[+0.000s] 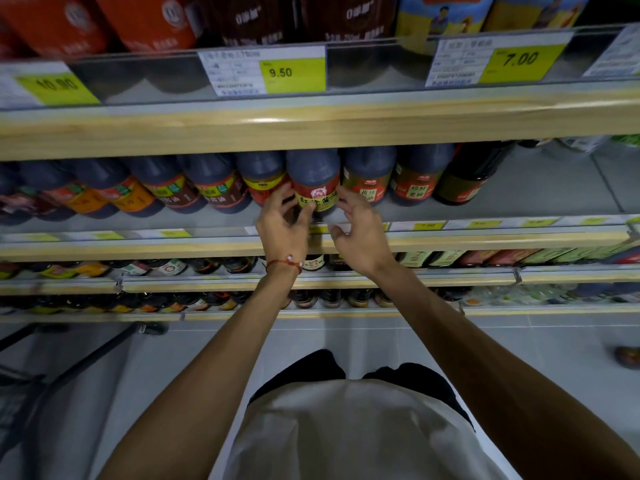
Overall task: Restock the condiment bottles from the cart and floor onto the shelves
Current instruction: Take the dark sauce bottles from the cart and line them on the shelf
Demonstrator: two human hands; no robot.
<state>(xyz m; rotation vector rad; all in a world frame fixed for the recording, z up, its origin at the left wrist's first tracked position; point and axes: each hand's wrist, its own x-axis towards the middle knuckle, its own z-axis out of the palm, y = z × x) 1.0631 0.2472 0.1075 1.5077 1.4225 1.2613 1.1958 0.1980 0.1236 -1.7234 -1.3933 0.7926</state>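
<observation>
Head view: the left hand curls round the foot of a dark plastic bottle with a red and yellow label on the grey middle shelf. The right hand hovers slack-fingered just beside it. Seemingly the placing step; next, seat it squarely, minding the neighbouring dark bottles crowding both sides and the pale wooden shelf edge overhead, with bare room only far right.

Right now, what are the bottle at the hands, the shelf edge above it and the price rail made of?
Soy sauce bottle: likely plastic, dull sheen, glossy paper label; could be glass. Shelf edge: pale wood grain, wood or laminate. Price rail: clear glossy plastic, bottles show through.
</observation>
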